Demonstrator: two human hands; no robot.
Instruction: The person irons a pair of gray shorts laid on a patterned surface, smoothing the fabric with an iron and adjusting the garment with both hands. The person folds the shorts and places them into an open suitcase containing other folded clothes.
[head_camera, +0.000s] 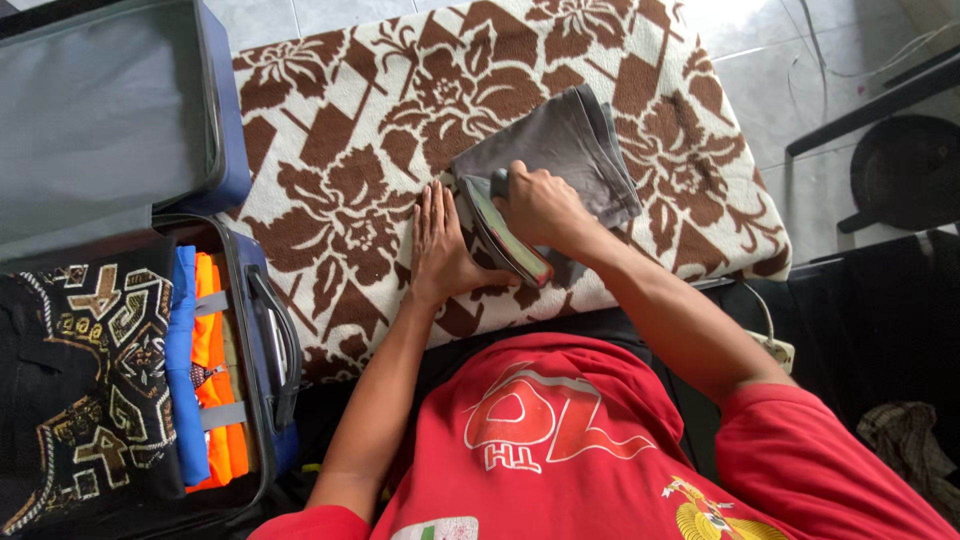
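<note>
A folded grey cloth lies on a brown-and-cream flowered blanket. My right hand grips the handle of a clothes iron, which rests on the near edge of the cloth. My left hand lies flat with fingers spread, beside the iron on the left, pressing the near end of the cloth against the blanket. I wear a red shirt.
An open blue suitcase stands at the left with folded clothes inside: black patterned, blue and orange. Its lid lies open behind. A white power strip and dark furniture stand at the right on a tiled floor.
</note>
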